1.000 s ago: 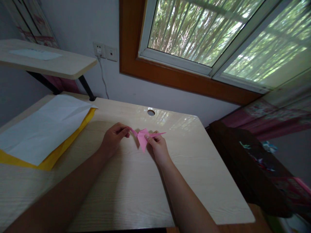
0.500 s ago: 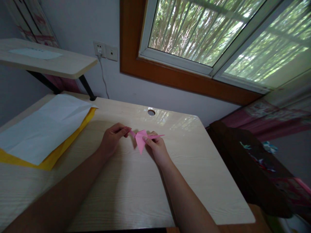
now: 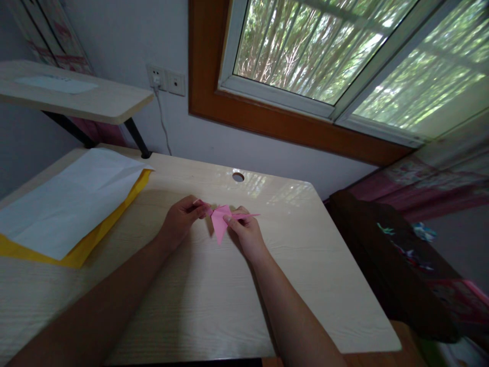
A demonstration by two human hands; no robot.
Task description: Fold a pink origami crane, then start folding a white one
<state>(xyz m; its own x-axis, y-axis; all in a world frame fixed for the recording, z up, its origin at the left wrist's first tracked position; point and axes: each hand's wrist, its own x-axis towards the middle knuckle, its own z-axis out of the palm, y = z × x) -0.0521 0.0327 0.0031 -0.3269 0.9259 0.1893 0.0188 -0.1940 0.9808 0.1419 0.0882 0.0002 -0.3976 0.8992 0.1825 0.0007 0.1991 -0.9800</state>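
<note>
A pink origami paper crane [image 3: 219, 222] is held between both hands over the light wooden desk [image 3: 221, 300]. One broad flap points down toward me, and a thin point sticks out to the right. My left hand [image 3: 186, 214] pinches the crane's narrow left end, whose tip its fingers mostly cover. My right hand [image 3: 247, 229] grips the body from the right, thumb on top of the paper and the other fingers behind it.
White paper [image 3: 76, 199] lies over yellow paper [image 3: 110, 224] on the desk's left. A raised shelf [image 3: 114, 104] stands behind them. A cable hole [image 3: 238, 177] is near the back edge. Dark furniture [image 3: 362, 244] holding small colourful items stands right of the desk.
My left hand has shifted slightly right, closer to the crane's body, and covers more of its narrow end. The lower flap has swung a little left. My right hand is almost still.
</note>
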